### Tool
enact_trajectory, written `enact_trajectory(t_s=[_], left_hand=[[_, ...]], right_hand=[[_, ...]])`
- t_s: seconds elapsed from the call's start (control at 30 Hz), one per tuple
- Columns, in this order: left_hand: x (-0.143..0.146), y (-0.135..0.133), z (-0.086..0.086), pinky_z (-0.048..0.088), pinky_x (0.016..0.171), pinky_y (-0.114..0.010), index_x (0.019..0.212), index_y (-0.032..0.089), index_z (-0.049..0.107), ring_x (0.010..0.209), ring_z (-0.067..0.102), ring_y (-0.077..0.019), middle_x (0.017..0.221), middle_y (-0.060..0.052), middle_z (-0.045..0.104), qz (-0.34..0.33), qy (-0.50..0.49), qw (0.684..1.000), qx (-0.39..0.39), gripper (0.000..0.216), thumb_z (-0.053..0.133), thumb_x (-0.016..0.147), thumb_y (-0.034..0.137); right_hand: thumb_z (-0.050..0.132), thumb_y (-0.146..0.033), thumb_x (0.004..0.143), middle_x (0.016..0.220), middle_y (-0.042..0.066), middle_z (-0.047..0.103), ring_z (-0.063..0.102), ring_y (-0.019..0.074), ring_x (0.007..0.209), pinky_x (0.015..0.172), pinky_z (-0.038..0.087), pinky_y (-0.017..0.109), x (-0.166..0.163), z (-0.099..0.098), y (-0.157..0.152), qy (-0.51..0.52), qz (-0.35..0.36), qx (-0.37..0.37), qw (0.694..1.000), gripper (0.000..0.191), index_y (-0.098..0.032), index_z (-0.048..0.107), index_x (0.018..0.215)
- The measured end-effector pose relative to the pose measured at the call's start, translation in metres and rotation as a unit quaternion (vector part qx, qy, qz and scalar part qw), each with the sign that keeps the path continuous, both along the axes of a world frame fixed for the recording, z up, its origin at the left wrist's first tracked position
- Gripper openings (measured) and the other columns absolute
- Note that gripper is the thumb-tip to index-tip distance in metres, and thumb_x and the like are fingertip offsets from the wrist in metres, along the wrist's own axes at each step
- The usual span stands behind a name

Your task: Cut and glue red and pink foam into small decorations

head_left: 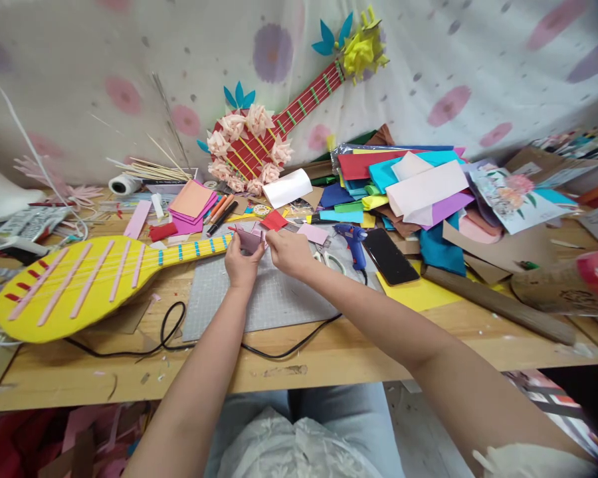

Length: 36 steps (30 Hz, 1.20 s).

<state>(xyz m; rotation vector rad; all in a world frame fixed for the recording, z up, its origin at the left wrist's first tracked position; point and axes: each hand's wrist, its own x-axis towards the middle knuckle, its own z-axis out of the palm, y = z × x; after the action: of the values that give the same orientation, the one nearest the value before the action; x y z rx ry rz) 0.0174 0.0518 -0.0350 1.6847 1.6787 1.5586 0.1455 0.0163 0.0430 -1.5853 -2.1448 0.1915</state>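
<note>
Over the grey cutting mat (pixel 274 309), my left hand (pixel 241 267) grips a small mauve-pink piece (pixel 250 241), either felt or paper, between thumb and fingers. My right hand (pixel 292 253) is pinched closed right beside that piece's right edge; what its fingertips hold is hidden. Left of my hands lies a yellow cardboard guitar-shaped craft (pixel 80 282) with pink strips, its neck reaching close behind my left hand. Scissors (pixel 331 260), a pale pink scrap (pixel 313 234) and a red scrap (pixel 274 220) lie near my right hand.
A blue glue gun (pixel 351 242) and a black phone (pixel 389 257) lie to the right. A black cable (pixel 292 350) crosses the mat's front. Behind, a red flowered guitar craft (pixel 252 153) leans by stacked coloured sheets (pixel 418 179). A brown stick (pixel 498 305) lies front right.
</note>
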Motion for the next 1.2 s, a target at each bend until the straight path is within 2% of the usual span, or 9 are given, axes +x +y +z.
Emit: enact_trajectory(t_s=[0.13, 0.3, 0.37, 0.6, 0.7, 0.8, 0.93, 1.0, 1.2], left_hand=[[0.000, 0.000, -0.001, 0.039, 0.098, -0.040, 0.120, 0.013, 0.051, 0.113, 0.052, -0.0260, 0.118, -0.014, 0.057, 0.003, 0.000, 1.000, 0.004, 0.065, 0.069, 0.062, 0.034], [0.000, 0.001, 0.000, 0.040, 0.098, -0.040, 0.120, 0.008, 0.050, 0.114, 0.051, -0.0280, 0.120, -0.019, 0.055, 0.020, 0.010, 1.000, 0.004, 0.069, 0.071, 0.059, 0.032], [0.000, 0.001, 0.001, 0.040, 0.098, -0.039, 0.120, 0.008, 0.051, 0.114, 0.052, -0.0275, 0.120, -0.018, 0.056, 0.017, 0.012, 1.000, 0.002, 0.068, 0.070, 0.060, 0.032], [0.001, 0.003, 0.001, 0.042, 0.094, -0.039, 0.118, 0.010, 0.053, 0.108, 0.055, -0.0268, 0.116, -0.016, 0.059, 0.022, 0.004, 1.000, -0.001, 0.067, 0.071, 0.059, 0.034], [0.001, 0.003, -0.001, 0.042, 0.095, -0.039, 0.119, 0.013, 0.053, 0.109, 0.055, -0.0261, 0.116, -0.014, 0.059, 0.007, 0.006, 1.000, 0.004, 0.064, 0.069, 0.061, 0.034], [0.000, 0.003, -0.001, 0.040, 0.097, -0.040, 0.120, 0.013, 0.052, 0.112, 0.053, -0.0262, 0.117, -0.015, 0.058, 0.005, 0.010, 1.000, 0.006, 0.064, 0.068, 0.063, 0.034], [0.000, 0.002, 0.000, 0.040, 0.097, -0.040, 0.120, 0.010, 0.051, 0.112, 0.053, -0.0269, 0.118, -0.017, 0.057, 0.018, 0.013, 1.000, 0.003, 0.066, 0.069, 0.061, 0.033], [0.000, 0.002, 0.001, 0.041, 0.096, -0.039, 0.120, 0.009, 0.051, 0.111, 0.054, -0.0266, 0.117, -0.017, 0.057, 0.018, 0.014, 1.000, 0.003, 0.066, 0.069, 0.061, 0.033], [0.001, 0.000, 0.007, 0.044, 0.092, -0.038, 0.119, 0.009, 0.052, 0.108, 0.055, -0.0269, 0.115, -0.017, 0.058, 0.019, 0.024, 0.999, -0.016, 0.066, 0.069, 0.061, 0.035]], right_hand=[[0.046, -0.019, 0.079, 0.074, 0.005, 0.064, 0.057, 0.0152, 0.072, 0.063, 0.039, 0.024, 0.001, 0.000, 0.007, 0.161, -0.027, -0.114, 0.980, 0.011, -0.017, 0.057, 0.079], [0.044, -0.010, 0.078, 0.046, -0.005, 0.046, 0.039, 0.0046, 0.041, 0.046, 0.034, 0.016, 0.003, 0.008, 0.020, 0.499, -0.015, -0.429, 0.753, 0.015, -0.015, 0.050, 0.066], [0.042, -0.010, 0.079, 0.044, -0.005, 0.043, 0.036, 0.0040, 0.039, 0.045, 0.033, 0.015, 0.004, 0.009, 0.021, 0.522, -0.010, -0.455, 0.722, 0.017, -0.014, 0.050, 0.064], [0.045, -0.020, 0.079, 0.083, 0.007, 0.065, 0.058, 0.0172, 0.078, 0.067, 0.039, 0.026, 0.003, 0.002, 0.008, 0.110, -0.003, -0.070, 0.991, 0.015, -0.017, 0.059, 0.084], [0.043, -0.022, 0.081, 0.090, 0.011, 0.065, 0.058, 0.0213, 0.087, 0.073, 0.039, 0.030, 0.004, -0.001, 0.005, 0.032, 0.016, -0.009, 0.999, 0.019, -0.016, 0.060, 0.089], [0.046, -0.019, 0.078, 0.074, 0.005, 0.064, 0.057, 0.0159, 0.072, 0.065, 0.040, 0.025, 0.002, -0.001, 0.012, 0.176, -0.016, -0.112, 0.978, 0.013, -0.017, 0.058, 0.080], [0.044, -0.012, 0.078, 0.049, -0.004, 0.050, 0.044, 0.0062, 0.044, 0.050, 0.037, 0.018, 0.002, 0.003, 0.024, 0.445, -0.007, -0.380, 0.811, 0.013, -0.015, 0.052, 0.067], [0.044, -0.012, 0.079, 0.047, -0.005, 0.046, 0.039, 0.0048, 0.041, 0.048, 0.036, 0.017, 0.001, 0.005, 0.025, 0.481, -0.001, -0.424, 0.768, 0.015, -0.015, 0.051, 0.066], [0.044, -0.020, 0.080, 0.077, 0.005, 0.064, 0.057, 0.0147, 0.073, 0.065, 0.039, 0.024, -0.001, 0.005, 0.008, 0.151, -0.017, -0.118, 0.981, 0.014, -0.017, 0.057, 0.083]])
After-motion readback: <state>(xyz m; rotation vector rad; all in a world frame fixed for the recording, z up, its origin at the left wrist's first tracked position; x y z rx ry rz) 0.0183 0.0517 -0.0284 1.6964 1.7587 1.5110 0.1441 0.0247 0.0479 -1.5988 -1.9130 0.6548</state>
